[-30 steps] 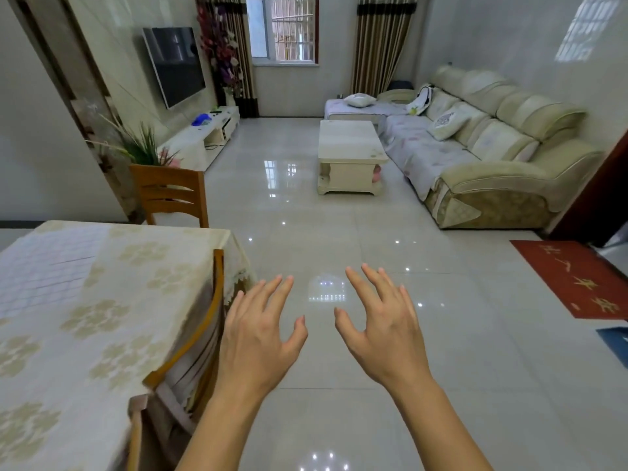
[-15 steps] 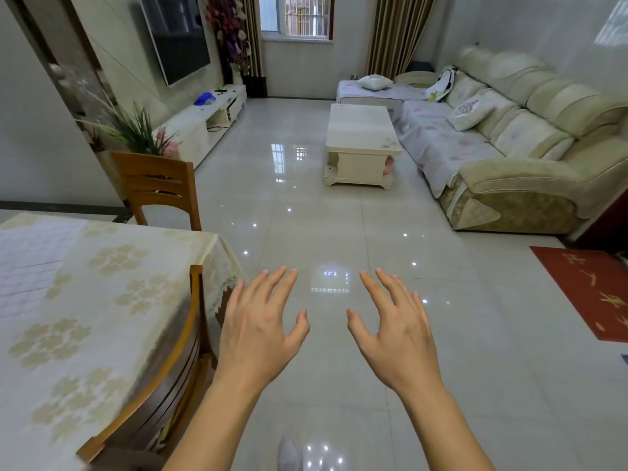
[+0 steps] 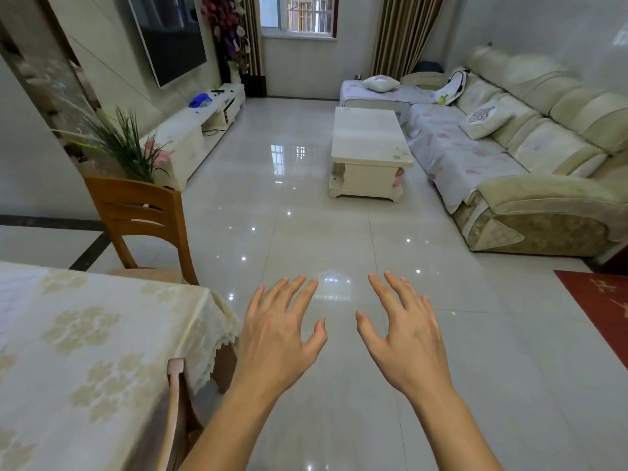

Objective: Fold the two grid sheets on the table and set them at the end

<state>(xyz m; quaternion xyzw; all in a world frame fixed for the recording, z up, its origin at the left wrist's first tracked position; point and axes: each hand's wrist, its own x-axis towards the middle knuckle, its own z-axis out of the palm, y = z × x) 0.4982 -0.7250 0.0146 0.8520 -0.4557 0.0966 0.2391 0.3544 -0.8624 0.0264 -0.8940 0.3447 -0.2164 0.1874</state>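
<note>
My left hand [image 3: 278,338] and my right hand [image 3: 404,338] are held out side by side over the tiled floor, palms down, fingers spread, holding nothing. The dining table [image 3: 112,351] with its cream floral cloth lies to the left of my left hand. A pale patch [image 3: 13,294] at the table's far left edge may be a grid sheet; it is too blurred and cut off to tell. No other sheet shows.
A wooden chair [image 3: 142,215] stands at the table's far end, and another chair back [image 3: 175,402] is tucked in on the near side. Ahead are glossy floor tiles, a white coffee table [image 3: 368,151], a sofa [image 3: 530,164] on the right and a red mat [image 3: 601,307].
The view has moved forward and to the right, so the table has slid left and the gridded patch is almost out of frame. Both hands stay open and empty.
</note>
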